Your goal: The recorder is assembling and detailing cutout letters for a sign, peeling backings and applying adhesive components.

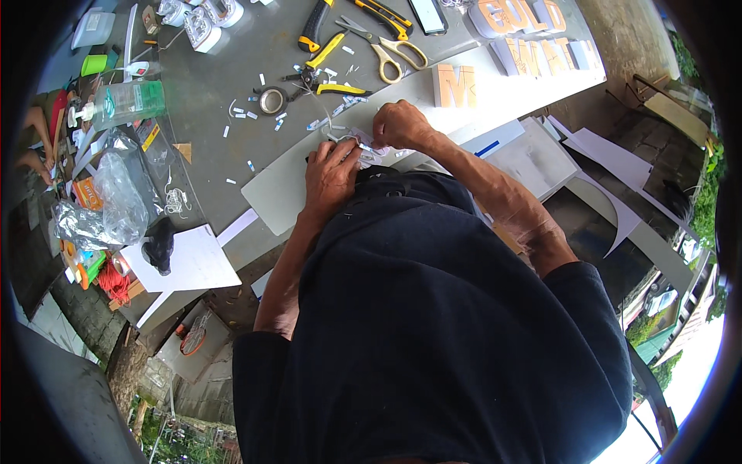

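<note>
My left hand (pixel 332 176) rests at the near edge of the grey table, fingers bent over a small whitish piece (pixel 371 153) with thin pale wire around it. Just right of it, my right hand (pixel 403 125) is closed, fingertips curled in a pinch. What each hand grips is mostly hidden by the fingers. Beyond them lie wire cutters (pixel 334 88) with yellow handles, a roll of tape (pixel 273 101) and several small white-and-blue strip pieces (pixel 340 104). Scissors (pixel 389 60) with cream handles lie farther back.
Orange-faced block letters (pixel 456 87) stand at the right on a white sheet (pixel 502 93). A phone (pixel 427 15) and a utility knife (pixel 382 17) lie far back. At left are a green-liquid bottle (pixel 131 104), plastic bags (pixel 120 193) and another person's arm (pixel 37 143).
</note>
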### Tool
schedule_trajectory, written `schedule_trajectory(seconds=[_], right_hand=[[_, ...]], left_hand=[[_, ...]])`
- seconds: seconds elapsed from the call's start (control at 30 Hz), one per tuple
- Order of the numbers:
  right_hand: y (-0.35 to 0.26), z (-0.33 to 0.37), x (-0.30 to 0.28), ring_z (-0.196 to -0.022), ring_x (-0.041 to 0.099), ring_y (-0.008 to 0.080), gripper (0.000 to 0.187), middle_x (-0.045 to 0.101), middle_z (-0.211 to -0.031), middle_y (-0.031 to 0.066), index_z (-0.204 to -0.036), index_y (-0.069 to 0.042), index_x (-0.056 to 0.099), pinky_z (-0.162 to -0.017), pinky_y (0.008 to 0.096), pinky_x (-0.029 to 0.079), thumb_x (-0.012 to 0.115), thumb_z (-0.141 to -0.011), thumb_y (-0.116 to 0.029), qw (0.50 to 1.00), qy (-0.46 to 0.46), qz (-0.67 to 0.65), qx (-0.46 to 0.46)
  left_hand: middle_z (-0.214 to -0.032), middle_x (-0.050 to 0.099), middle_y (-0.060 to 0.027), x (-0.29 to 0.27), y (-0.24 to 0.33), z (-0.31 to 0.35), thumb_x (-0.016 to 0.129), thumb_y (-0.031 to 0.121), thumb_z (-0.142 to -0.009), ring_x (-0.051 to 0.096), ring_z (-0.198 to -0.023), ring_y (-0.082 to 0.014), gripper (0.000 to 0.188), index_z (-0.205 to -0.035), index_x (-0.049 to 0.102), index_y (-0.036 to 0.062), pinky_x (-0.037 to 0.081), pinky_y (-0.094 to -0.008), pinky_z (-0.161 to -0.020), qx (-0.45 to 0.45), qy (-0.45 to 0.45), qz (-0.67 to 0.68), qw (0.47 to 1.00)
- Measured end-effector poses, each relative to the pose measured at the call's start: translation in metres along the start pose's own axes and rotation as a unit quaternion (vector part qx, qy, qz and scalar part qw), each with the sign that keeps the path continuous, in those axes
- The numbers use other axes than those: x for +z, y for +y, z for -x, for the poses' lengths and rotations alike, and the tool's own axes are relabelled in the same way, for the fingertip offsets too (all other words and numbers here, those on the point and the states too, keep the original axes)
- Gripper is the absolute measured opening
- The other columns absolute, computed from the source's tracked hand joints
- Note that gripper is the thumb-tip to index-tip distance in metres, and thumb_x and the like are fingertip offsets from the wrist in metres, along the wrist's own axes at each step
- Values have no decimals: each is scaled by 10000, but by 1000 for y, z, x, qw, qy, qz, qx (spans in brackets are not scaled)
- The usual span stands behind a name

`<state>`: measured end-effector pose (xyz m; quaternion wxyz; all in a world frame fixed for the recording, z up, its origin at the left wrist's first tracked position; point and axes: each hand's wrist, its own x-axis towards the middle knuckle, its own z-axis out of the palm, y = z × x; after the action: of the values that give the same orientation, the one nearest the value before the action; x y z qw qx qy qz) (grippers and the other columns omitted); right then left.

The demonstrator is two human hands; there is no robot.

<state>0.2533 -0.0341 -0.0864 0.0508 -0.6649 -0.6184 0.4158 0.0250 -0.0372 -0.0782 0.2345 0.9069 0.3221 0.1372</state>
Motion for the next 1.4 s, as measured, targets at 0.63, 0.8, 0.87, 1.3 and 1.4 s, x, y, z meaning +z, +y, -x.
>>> schedule_trajectory(seconds=[0.63,0.8,0.87,1.3,1.4], right_hand=[[-4,13,-11,-809,710,295,205,725,-905,107,-1029,-62,709,-787,392,569,692,-842,-143,983,72,-142,-89],[-20,9,-5,-927,694,295,211,706,-1029,115,-1054,-91,728,-823,397,559,728,-889,-222,969,90,-60,-222],[-31,9,-7,-920,703,307,268,718,-994,123,-1065,-96,731,-817,412,559,738,-896,-305,978,48,-63,-194],[-12,-1,-1,-828,704,301,208,724,-916,116,-1016,-67,734,-780,417,553,696,-909,-242,980,53,32,-191],[-7,1,-4,-753,712,249,247,744,-883,147,-1000,19,701,-692,368,553,668,-913,-209,973,80,-172,-135]], left_hand=[[-1149,714,-65,4,-2,12,673,14,-835,636,-947,-275,241,-1067,729,44,531,-378,-861,-114,181,152,965],[-974,699,-84,2,-2,4,705,37,-824,641,-963,-305,225,-1048,698,60,529,-395,-835,-176,193,170,950],[-976,687,-96,3,-7,4,723,22,-818,654,-945,-297,249,-1063,697,61,536,-391,-816,-198,184,192,944],[-1054,623,-58,-8,-16,4,765,104,-780,594,-1024,-274,212,-982,703,82,476,-412,-870,-137,121,45,982],[-1040,633,-43,-17,-16,5,765,109,-780,590,-1019,-259,162,-928,701,87,461,-404,-865,-90,151,44,983]])
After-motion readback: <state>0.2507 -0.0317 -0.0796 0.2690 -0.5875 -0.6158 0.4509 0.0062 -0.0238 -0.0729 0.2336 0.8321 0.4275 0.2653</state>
